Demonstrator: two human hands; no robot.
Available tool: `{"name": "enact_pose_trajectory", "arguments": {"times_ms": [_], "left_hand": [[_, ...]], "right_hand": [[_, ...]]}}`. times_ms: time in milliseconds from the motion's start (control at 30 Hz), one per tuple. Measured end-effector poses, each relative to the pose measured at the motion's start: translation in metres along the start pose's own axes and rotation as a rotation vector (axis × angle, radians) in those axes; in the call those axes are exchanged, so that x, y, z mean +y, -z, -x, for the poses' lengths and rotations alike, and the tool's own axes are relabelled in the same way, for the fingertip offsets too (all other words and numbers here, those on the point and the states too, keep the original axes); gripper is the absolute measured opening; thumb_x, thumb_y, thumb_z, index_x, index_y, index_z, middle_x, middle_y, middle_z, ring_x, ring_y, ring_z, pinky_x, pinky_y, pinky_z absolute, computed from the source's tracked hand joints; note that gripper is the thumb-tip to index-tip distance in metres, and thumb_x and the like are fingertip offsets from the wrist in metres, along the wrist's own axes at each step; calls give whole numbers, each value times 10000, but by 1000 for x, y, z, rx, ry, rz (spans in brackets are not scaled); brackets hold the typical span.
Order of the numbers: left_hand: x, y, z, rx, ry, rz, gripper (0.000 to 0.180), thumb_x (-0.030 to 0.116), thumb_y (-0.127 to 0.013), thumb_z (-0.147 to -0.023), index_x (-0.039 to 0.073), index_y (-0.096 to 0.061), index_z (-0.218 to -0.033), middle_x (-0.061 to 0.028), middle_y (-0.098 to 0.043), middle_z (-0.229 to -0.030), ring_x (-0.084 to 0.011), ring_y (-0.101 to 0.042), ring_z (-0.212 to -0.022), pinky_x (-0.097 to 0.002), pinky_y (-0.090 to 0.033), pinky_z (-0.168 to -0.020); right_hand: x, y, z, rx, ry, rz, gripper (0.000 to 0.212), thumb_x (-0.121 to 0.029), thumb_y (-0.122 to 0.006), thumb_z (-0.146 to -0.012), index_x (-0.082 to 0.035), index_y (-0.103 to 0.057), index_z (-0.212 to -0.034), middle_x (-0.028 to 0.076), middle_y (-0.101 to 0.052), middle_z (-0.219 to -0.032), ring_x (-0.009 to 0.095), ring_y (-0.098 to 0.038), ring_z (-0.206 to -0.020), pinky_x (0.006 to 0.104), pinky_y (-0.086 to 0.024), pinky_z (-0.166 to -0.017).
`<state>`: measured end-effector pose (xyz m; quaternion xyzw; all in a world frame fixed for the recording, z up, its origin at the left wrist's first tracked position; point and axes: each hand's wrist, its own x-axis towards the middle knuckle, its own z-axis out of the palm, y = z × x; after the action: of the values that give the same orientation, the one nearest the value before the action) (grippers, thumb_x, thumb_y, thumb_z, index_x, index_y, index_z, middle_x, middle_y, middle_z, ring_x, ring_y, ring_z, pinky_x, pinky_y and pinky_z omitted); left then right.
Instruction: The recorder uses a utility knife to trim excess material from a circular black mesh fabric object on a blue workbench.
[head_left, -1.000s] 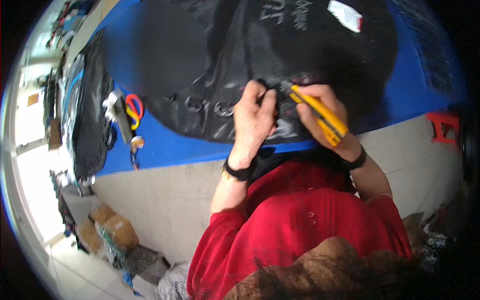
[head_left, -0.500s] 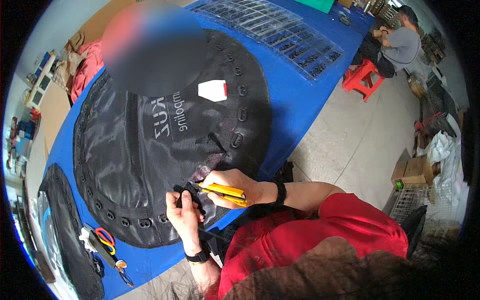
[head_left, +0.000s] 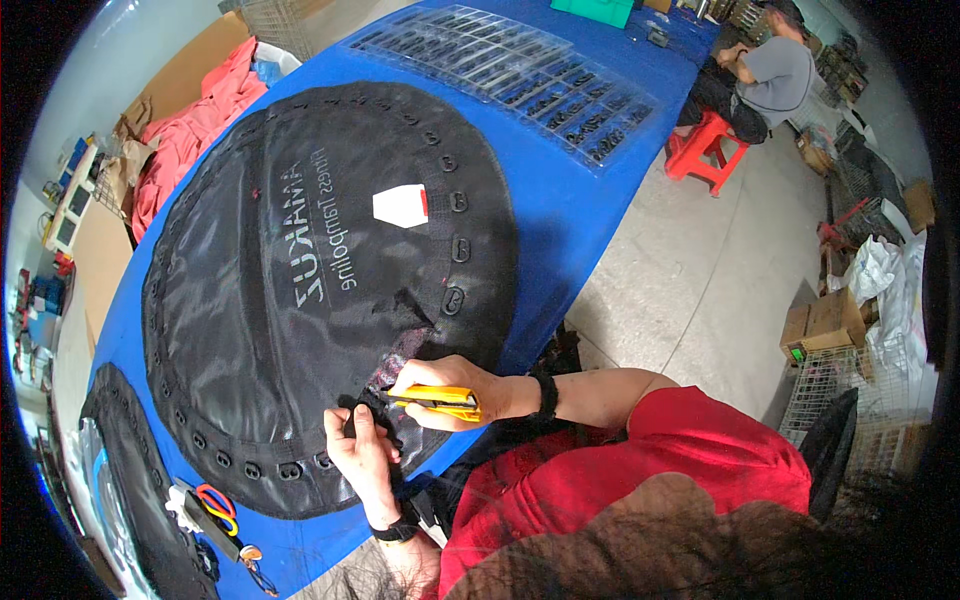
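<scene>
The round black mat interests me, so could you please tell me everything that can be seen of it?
The round black mat looks like smooth, slightly shiny fabric. Black loops line parts of its rim; pale lettering and a white label mark its face. A mottled reddish patch shows toward the near edge. It lies mostly flat on the blue table. The left hand pinches its near edge, and the right hand holds a yellow cutter there; whether the cutter touches it is unclear.

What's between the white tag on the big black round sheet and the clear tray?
The head view shows black rings near the edge of the black round sheet, then a strip of blue table, between the white tag and clear tray.
</scene>
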<state>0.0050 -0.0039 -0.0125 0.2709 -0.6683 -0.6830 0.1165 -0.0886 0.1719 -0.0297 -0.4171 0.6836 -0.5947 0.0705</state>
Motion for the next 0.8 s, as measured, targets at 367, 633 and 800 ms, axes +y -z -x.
{"name": "enact_pose_trajectory", "arguments": {"times_ms": [367, 633, 800], "left_hand": [[-2, 0, -1, 27, 24, -8, 195, 161, -598, -1034, 104, -430, -953, -44, -522, -591, -94, -448, -357, -259, -349, -315], [-1, 1, 1, 29, 29, 8, 201, 155, -598, -1034, 102, -425, -945, -45, -522, -592, -90, -442, -356, -255, -350, -319], [1, 0, 1, 36, 33, 1, 203, 155, -599, -1033, 102, -426, -942, -42, -523, -592, -87, -441, -357, -252, -353, -319]], "right_hand": [[3, -1, 0, 12, -42, -48, 269, -150, -686, -896, -62, -564, -1120, 137, -686, -933, 351, -705, -827, 407, -545, -688], [4, -2, -1, 11, -15, -43, 261, -142, -680, -908, -54, -555, -1119, 133, -692, -943, 333, -716, -839, 391, -555, -705], [3, 0, -1, -13, -64, -53, 298, -139, -703, -883, -44, -575, -1134, 131, -705, -962, 321, -721, -864, 388, -565, -730]]}}
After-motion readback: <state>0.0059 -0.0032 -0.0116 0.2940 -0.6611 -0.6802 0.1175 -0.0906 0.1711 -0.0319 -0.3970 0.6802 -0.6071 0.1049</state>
